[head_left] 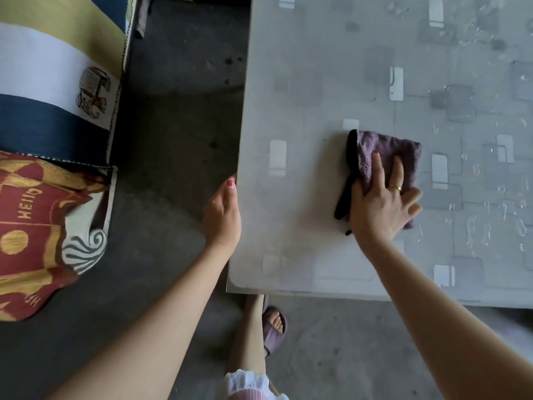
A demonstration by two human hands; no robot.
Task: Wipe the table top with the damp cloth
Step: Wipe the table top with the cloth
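Just 1 cloth (388, 157), 2 hands (380, 206).
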